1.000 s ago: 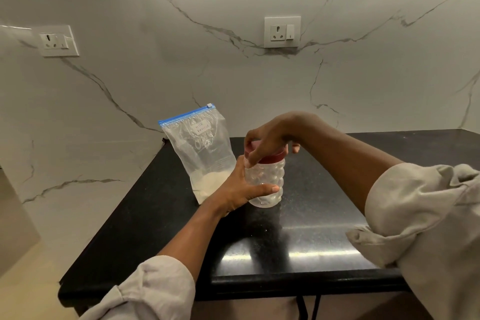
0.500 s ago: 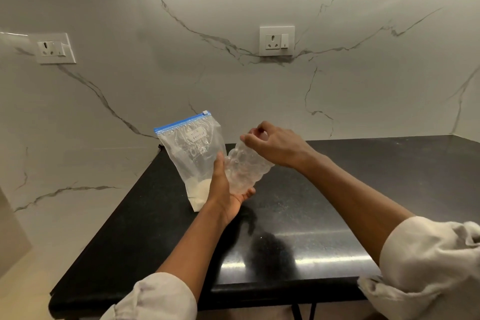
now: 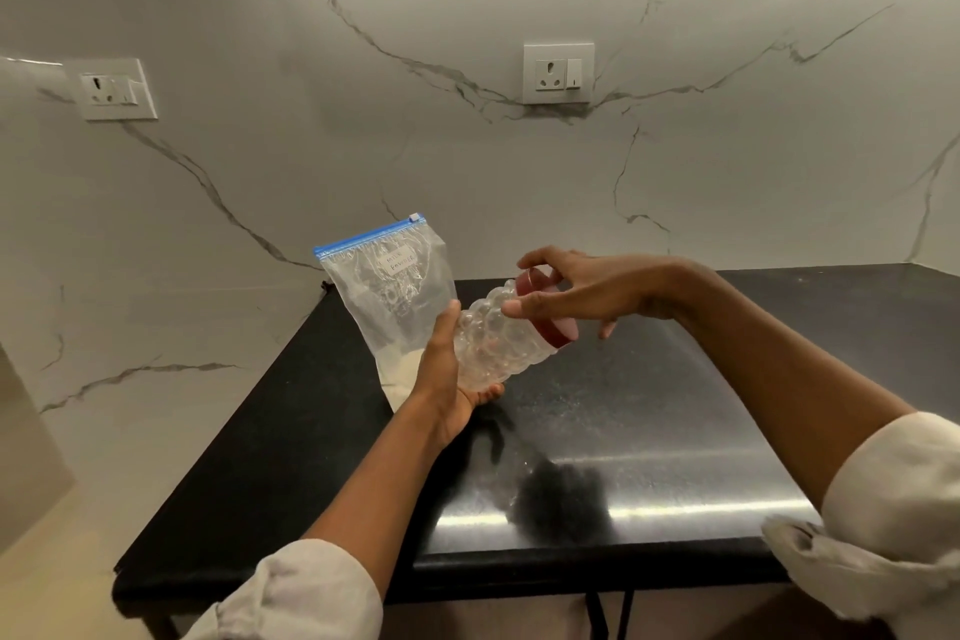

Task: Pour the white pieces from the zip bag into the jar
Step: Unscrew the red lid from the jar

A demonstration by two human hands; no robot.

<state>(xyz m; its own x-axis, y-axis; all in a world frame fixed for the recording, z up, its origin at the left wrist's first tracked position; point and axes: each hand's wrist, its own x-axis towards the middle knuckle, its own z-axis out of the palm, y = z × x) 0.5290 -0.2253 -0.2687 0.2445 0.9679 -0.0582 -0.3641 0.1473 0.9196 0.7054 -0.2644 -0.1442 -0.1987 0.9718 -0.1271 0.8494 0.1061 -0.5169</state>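
Note:
A clear bubble-textured plastic jar [image 3: 493,335] is held off the counter, tilted with its dark red lid [image 3: 549,311] pointing up and to the right. My left hand [image 3: 448,374] grips the jar's base from the left and below. My right hand [image 3: 574,294] has its thumb and fingers on the lid rim. A clear zip bag [image 3: 387,286] with a blue zip strip stands upright just behind my left hand, zip shut, with white powder [image 3: 402,374] settled at its bottom.
The black stone countertop [image 3: 623,431] runs to a front edge near me and a left edge by the bag. A marble wall rises behind, with one socket [image 3: 558,74] in the middle and another socket [image 3: 117,89] at left.
The jar stood upright on the counter with both hands on it; it has been lifted and tilted to the right. My right hand has shifted to show the red lid.

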